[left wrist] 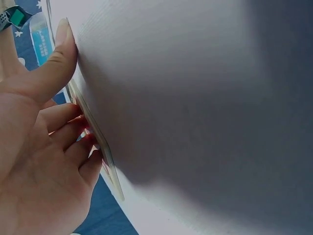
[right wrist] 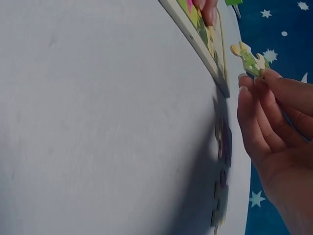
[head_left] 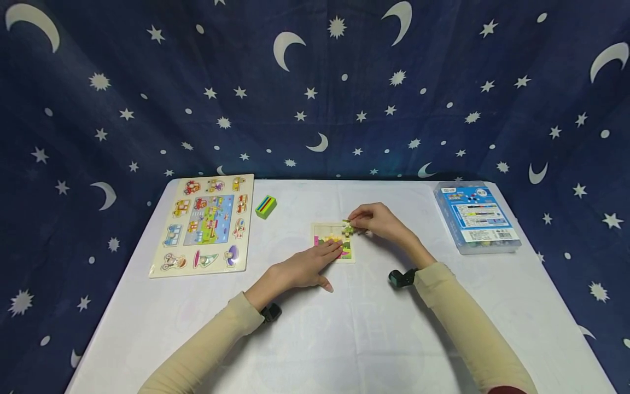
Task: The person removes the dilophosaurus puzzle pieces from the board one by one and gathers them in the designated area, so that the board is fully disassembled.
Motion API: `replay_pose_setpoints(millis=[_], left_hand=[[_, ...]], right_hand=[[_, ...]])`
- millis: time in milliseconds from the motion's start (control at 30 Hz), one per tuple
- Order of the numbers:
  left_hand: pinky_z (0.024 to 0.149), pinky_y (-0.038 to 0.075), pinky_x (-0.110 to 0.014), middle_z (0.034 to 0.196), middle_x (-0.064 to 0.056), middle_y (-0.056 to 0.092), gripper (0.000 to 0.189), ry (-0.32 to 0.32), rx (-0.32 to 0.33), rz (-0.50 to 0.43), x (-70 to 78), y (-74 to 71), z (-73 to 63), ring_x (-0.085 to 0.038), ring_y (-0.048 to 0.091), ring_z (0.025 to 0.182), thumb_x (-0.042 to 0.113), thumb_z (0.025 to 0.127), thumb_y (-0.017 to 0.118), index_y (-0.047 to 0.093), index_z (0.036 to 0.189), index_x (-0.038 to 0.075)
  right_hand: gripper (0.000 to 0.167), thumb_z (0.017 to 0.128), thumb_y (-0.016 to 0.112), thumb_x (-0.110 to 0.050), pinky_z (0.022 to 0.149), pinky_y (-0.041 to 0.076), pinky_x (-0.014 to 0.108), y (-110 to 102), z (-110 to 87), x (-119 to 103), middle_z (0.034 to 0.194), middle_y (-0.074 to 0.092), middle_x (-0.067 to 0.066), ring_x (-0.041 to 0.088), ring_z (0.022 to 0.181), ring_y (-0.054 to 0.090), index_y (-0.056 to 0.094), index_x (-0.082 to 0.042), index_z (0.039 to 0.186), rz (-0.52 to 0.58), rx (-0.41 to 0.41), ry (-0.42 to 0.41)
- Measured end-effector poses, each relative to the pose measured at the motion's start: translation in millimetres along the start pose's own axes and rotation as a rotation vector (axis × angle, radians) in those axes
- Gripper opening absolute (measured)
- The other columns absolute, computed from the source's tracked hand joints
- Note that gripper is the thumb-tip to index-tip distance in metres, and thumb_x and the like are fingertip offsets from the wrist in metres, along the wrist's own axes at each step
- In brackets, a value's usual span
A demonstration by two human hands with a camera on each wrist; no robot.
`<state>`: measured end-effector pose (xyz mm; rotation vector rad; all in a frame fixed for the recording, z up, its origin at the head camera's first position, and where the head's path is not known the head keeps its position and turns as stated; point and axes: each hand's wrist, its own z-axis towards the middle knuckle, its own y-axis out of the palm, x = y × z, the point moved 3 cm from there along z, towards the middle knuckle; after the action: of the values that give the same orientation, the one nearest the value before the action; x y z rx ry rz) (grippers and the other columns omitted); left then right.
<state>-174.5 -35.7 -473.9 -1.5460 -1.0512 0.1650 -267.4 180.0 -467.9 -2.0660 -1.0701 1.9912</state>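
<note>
A small square jigsaw puzzle in a pale wooden frame [head_left: 350, 261] lies mid-table, its lower part filled with pink, yellow and green pieces. My left hand [head_left: 310, 266] rests on it with fingers extended; in the left wrist view its fingertips [left wrist: 90, 139] touch the puzzle and the thumb sticks out apart. Between thumb and fingertips, my right hand [head_left: 376, 221] pinches a green and yellow puzzle piece [right wrist: 252, 62]. That piece is above the frame's upper right corner. Several loose puzzle pieces [right wrist: 224, 142] lie on the table beside the frame, mostly hidden under the right hand in the head view.
At the left lies a large wooden peg puzzle board [head_left: 200, 268] with vehicle pictures. A small green box with coloured stripes [head_left: 266, 207] stands beside it. A clear plastic case with a blue label [head_left: 477, 219] is at the right. Behind the white table [head_left: 374, 339] hangs a star-patterned cloth [head_left: 256, 137].
</note>
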Motion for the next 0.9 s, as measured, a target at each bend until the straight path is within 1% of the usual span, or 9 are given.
replay_pose_setpoints(millis=[133, 167, 200, 300, 367, 400, 633, 833, 900], left_hand=[[0.127, 0.025, -0.041, 0.173, -0.006, 0.014, 0.101, -0.006, -0.005, 0.001, 0.4, 0.6, 0.6, -0.023, 0.013, 0.160, 0.044, 0.087, 0.078, 0.023, 0.164, 0.010], [0.127, 0.024, -0.040, 0.173, -0.005, 0.014, 0.101, -0.007, -0.007, 0.000, 0.7, 0.8, 0.7, -0.023, 0.013, 0.161, 0.044, 0.087, 0.078, 0.023, 0.165, 0.010], [0.127, 0.024, -0.040, 0.174, -0.005, 0.014, 0.101, -0.007, -0.008, -0.001, 1.0, 0.8, 0.8, -0.023, 0.012, 0.161, 0.044, 0.087, 0.078, 0.023, 0.165, 0.010], [0.128, 0.023, -0.040, 0.173, -0.006, 0.014, 0.101, -0.004, -0.010, 0.000, 2.3, 0.8, 0.9, -0.023, 0.012, 0.161, 0.043, 0.087, 0.078, 0.023, 0.164, 0.009], [0.128, 0.023, -0.040, 0.173, -0.007, 0.015, 0.101, -0.002, -0.009, 0.000, 3.1, 0.2, 0.5, -0.024, 0.012, 0.161, 0.043, 0.087, 0.078, 0.023, 0.164, 0.009], [0.128, 0.024, -0.041, 0.173, -0.007, 0.015, 0.100, -0.001, -0.009, 0.001, 3.3, 0.0, 0.3, -0.024, 0.013, 0.161, 0.043, 0.087, 0.078, 0.024, 0.164, 0.009], [0.128, 0.023, -0.040, 0.174, -0.005, 0.013, 0.100, -0.006, -0.014, -0.012, 2.3, -0.8, -1.1, -0.023, 0.011, 0.161, 0.042, 0.088, 0.079, 0.023, 0.165, 0.010], [0.128, 0.022, -0.041, 0.174, -0.004, 0.015, 0.100, -0.001, -0.005, -0.022, 1.3, -1.4, -1.7, -0.023, 0.011, 0.161, 0.041, 0.088, 0.080, 0.024, 0.164, 0.010], [0.128, 0.023, -0.040, 0.174, -0.004, 0.015, 0.100, -0.001, -0.003, -0.024, 1.0, -1.2, -1.5, -0.023, 0.011, 0.161, 0.041, 0.087, 0.080, 0.024, 0.164, 0.010]], right_hand=[[0.021, 0.098, 0.070, -0.011, 0.074, 0.063, 0.035, -7, -4.4, 5, 0.097, 0.077, 0.018, 0.027, 0.084, 0.076, 0.074, 0.002, 0.113, 0.061, 0.003, 0.013], [0.021, 0.098, 0.070, -0.011, 0.076, 0.063, 0.038, -9, -7.2, 3, 0.099, 0.077, 0.020, 0.031, 0.085, 0.075, 0.074, 0.003, 0.114, 0.064, 0.006, 0.024], [0.022, 0.098, 0.070, -0.012, 0.076, 0.063, 0.039, -12, -8.9, 5, 0.100, 0.077, 0.020, 0.032, 0.086, 0.075, 0.074, 0.003, 0.114, 0.064, 0.011, 0.028], [0.024, 0.098, 0.070, -0.014, 0.077, 0.062, 0.039, -19, -14.1, 9, 0.104, 0.076, 0.021, 0.032, 0.087, 0.075, 0.074, 0.004, 0.115, 0.057, 0.030, 0.048], [0.026, 0.099, 0.070, -0.015, 0.077, 0.062, 0.038, -24, -17.4, 12, 0.106, 0.075, 0.020, 0.031, 0.087, 0.074, 0.073, 0.004, 0.116, 0.054, 0.045, 0.064], [0.026, 0.099, 0.071, -0.017, 0.075, 0.062, 0.035, -27, -17.9, 16, 0.107, 0.075, 0.019, 0.027, 0.085, 0.074, 0.074, 0.003, 0.116, 0.053, 0.055, 0.068], [0.025, 0.099, 0.068, -0.014, 0.075, 0.060, 0.029, -46, -27.7, 28, 0.111, 0.074, 0.021, 0.017, 0.081, 0.071, 0.073, 0.004, 0.117, 0.049, 0.096, 0.107], [0.025, 0.101, 0.065, -0.012, 0.073, 0.059, 0.027, -66, -35.1, 45, 0.104, 0.075, 0.014, 0.016, 0.079, 0.068, 0.072, 0.004, 0.119, 0.028, 0.119, 0.139], [0.026, 0.102, 0.065, -0.014, 0.072, 0.058, 0.028, -72, -38.0, 51, 0.101, 0.075, 0.013, 0.017, 0.079, 0.068, 0.072, 0.003, 0.120, 0.022, 0.121, 0.152]])
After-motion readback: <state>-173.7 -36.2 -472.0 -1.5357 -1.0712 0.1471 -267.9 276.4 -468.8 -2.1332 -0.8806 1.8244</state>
